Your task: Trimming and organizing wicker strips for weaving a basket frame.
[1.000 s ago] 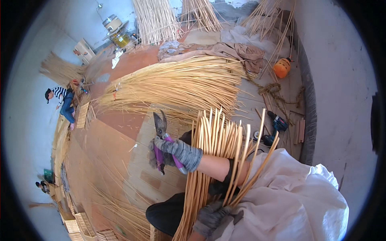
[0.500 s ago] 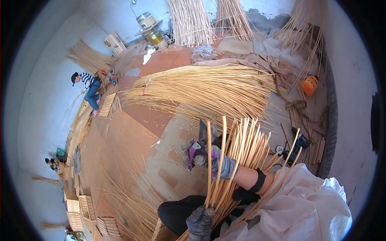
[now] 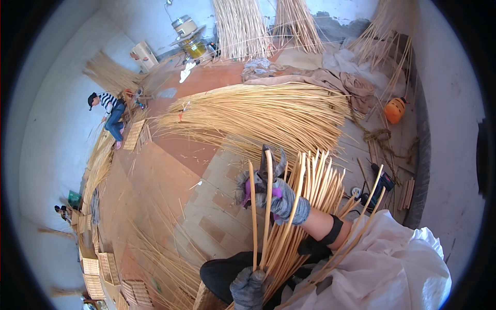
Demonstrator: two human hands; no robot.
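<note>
In a grey glove, my left hand (image 3: 248,289) is closed around the lower part of two long peeled willow rods (image 3: 266,222), which stand up from it. My right hand (image 3: 276,201), also gloved, grips purple-handled pruning shears (image 3: 247,194). Their dark blades are at the top of the taller rod; whether they touch it cannot be told. Just behind my right wrist leans a thick bundle of cut rods (image 3: 320,181), partly hidden by my forearm. A few loose rods (image 3: 368,212) lean across my white-covered lap (image 3: 382,258).
A large pile of willow rods (image 3: 258,113) lies ahead on the floor. At right are a cordless drill (image 3: 381,190) and an orange round object (image 3: 394,110). Woven baskets (image 3: 108,266) line the left side. A person in a striped top (image 3: 109,111) works far left.
My left hand has shifted left with the two rods. The shears stay in my right hand, their blades now beside the taller rod's tip. The view has shifted slightly.
</note>
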